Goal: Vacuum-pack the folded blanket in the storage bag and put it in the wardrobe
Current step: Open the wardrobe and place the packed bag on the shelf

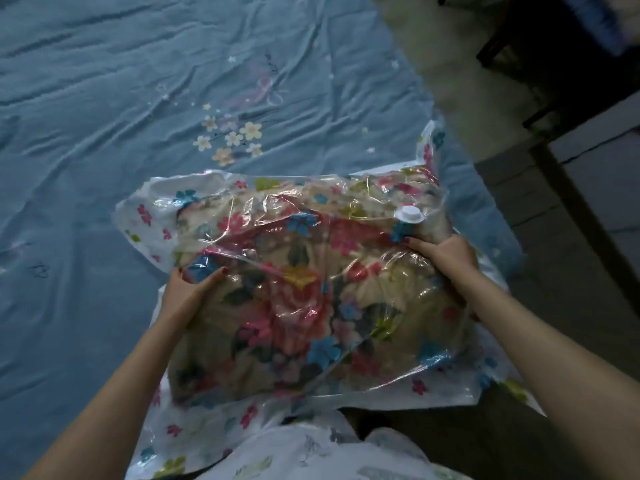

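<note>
The flowery blanket (304, 299) sits inside the clear storage bag (156, 216) on the blue bed (104, 98). The left hand (187, 289) holds the bag's left side. The right hand (446, 254) holds its right side, near the white cap (410, 214).

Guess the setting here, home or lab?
Likely a home bedroom: a bed under a wrinkled blue flowered sheet, dark wooden furniture beside it, and a blanket in a storage bag on the bed.
</note>
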